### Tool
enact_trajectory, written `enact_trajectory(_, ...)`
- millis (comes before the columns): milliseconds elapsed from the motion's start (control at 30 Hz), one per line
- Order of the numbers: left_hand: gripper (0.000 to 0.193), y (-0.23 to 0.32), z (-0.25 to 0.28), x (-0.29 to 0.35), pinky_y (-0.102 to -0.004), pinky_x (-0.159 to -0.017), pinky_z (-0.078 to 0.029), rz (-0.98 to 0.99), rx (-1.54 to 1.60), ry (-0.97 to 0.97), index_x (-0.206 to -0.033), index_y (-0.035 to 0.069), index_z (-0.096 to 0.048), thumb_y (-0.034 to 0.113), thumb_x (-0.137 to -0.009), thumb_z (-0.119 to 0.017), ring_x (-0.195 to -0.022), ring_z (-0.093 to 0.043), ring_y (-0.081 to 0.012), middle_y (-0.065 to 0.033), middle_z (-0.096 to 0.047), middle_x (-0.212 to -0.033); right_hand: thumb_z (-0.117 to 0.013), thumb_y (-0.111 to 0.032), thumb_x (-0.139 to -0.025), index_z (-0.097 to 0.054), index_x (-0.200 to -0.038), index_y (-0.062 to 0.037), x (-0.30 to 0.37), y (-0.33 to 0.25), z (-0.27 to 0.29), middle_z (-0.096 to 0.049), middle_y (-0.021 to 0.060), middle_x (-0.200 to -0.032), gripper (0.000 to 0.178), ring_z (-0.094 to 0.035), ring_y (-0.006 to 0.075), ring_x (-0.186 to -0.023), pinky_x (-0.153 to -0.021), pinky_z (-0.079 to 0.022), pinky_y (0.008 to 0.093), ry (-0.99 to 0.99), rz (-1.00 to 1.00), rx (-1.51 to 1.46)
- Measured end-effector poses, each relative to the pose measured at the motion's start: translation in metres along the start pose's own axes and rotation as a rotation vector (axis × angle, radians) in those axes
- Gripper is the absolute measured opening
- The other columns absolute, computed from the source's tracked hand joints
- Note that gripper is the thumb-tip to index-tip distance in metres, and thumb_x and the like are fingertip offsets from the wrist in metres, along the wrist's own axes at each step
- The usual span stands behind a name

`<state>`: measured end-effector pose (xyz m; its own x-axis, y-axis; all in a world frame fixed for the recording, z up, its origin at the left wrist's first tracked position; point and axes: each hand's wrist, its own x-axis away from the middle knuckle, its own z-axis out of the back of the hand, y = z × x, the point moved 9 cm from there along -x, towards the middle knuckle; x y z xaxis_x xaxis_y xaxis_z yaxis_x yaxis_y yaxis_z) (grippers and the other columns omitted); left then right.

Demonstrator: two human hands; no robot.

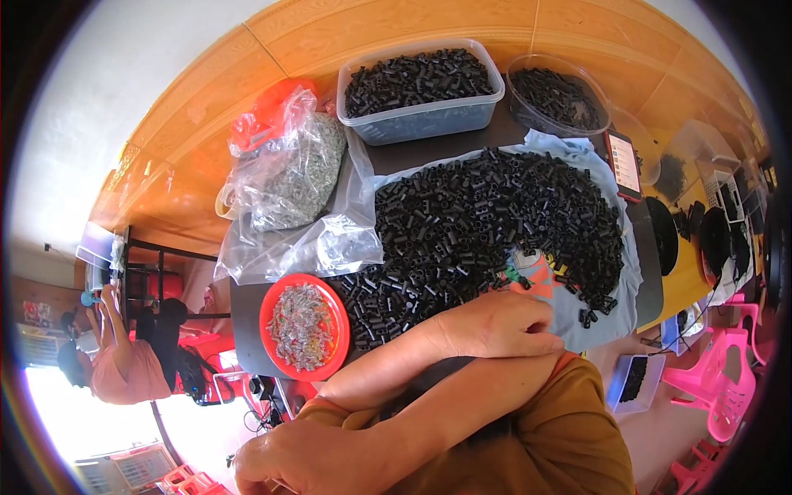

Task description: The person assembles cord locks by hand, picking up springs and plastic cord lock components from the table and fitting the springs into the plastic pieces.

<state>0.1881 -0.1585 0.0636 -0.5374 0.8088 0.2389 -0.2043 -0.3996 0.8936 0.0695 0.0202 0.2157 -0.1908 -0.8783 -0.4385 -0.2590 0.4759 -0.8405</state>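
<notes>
My arms cross in front of my body. My left hand (507, 325) reaches to the right and rests by the near edge of the cloth, against my right forearm. Its fingers are curled in, and whatever they hold is hidden. Low at the left, my right hand (309, 456) is bent closed below the table edge; its fingertips are mostly out of sight. Short black plastic tubes (462, 214) lie in a wide heap on a light blue cloth (615, 326). Left of the heap, a red plate (341, 318) carries small shiny clear or metal pieces (300, 328).
Clear plastic bag (305, 173) of small silvery parts, back left, beside a red bag (268, 111). Behind the heap: a rectangular tub (429, 124) and a round tub (557, 124), both with black pieces. A phone (624, 165) lies right. Pink chairs (714, 379) right; another person (128, 363) left.
</notes>
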Motion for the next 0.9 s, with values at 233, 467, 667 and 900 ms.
enact_trajectory(233, 0.040, 0.001, 0.001, 0.000, -0.0363, -0.068, -0.043, -0.090, 0.069, 0.057, -0.080, 0.002, -0.058, 0.042, -0.088, -0.056, -0.079, -0.058, -0.0266, -0.0127, -0.059, -0.077, -0.063, -0.018, -0.075, -0.065, -0.080, -0.0031, 0.000, 0.000, 0.002, -0.065, 0.0124, -0.075, 0.016, -0.063, 0.0256, -0.069, -0.061, -0.046, 0.0364, 0.020, -0.008, -0.031)
enact_trajectory(467, 0.040, -0.004, -0.004, 0.000, -0.0349, -0.070, -0.042, 0.075, 0.043, -0.079, -0.081, 0.002, -0.058, 0.041, -0.089, -0.056, -0.080, -0.057, -0.0243, -0.0131, -0.059, -0.080, -0.063, -0.018, -0.075, -0.065, -0.081, -0.0032, 0.000, -0.002, 0.001, -0.065, 0.0121, -0.074, 0.016, -0.063, 0.0252, -0.069, -0.061, -0.047, 0.0359, 0.014, 0.008, 0.004)
enact_trajectory(667, 0.037, -0.003, -0.003, -0.003, -0.0346, -0.070, -0.042, -0.047, 0.114, 0.030, -0.081, 0.001, -0.058, 0.038, -0.089, -0.056, -0.077, -0.055, -0.0232, -0.0124, -0.059, -0.076, -0.063, -0.018, -0.075, -0.066, -0.082, -0.0038, 0.001, -0.001, 0.005, -0.065, 0.0114, -0.074, 0.016, -0.063, 0.0240, -0.068, -0.060, -0.046, 0.0356, 0.024, -0.012, -0.031)
enact_trajectory(900, 0.031, -0.003, -0.006, -0.001, -0.0309, -0.070, -0.043, 0.104, 0.116, -0.135, -0.081, 0.002, -0.058, 0.032, -0.087, -0.061, -0.077, -0.056, -0.0169, -0.0103, -0.059, -0.075, -0.063, -0.018, -0.074, -0.066, -0.081, -0.0037, 0.000, -0.002, 0.003, -0.065, 0.0120, -0.073, 0.016, -0.062, 0.0252, -0.067, -0.059, -0.046, 0.0359, 0.042, 0.026, -0.002)
